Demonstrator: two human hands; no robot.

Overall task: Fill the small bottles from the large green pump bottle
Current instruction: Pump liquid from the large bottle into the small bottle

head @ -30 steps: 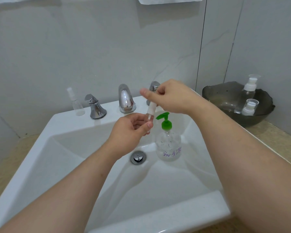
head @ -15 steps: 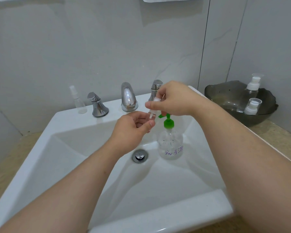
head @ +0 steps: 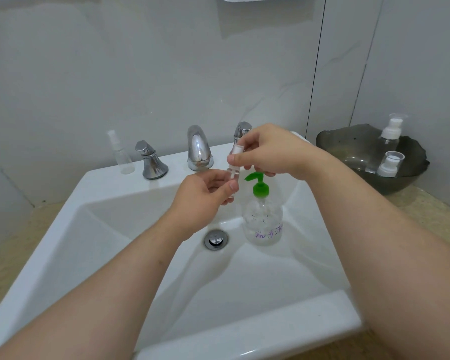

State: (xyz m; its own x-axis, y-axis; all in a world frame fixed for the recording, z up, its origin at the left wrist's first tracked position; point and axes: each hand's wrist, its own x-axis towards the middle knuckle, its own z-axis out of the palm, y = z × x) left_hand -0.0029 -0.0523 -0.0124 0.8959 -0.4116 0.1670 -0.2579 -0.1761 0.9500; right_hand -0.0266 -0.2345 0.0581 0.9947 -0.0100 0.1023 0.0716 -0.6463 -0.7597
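Above the sink basin, a small clear bottle is held between both hands.

Its white top is pinched between the thumb and fingers of the right hand, while its lower body is clasped by the curled fingers and thumb of the left hand. Just right of the hands and nearer, the green pump bottle is stood upright in the basin, beside the drain. A small spray bottle is set on the far ledge, left of the tap handle and spout. Two more small bottles are kept in a dark bowl at far right.
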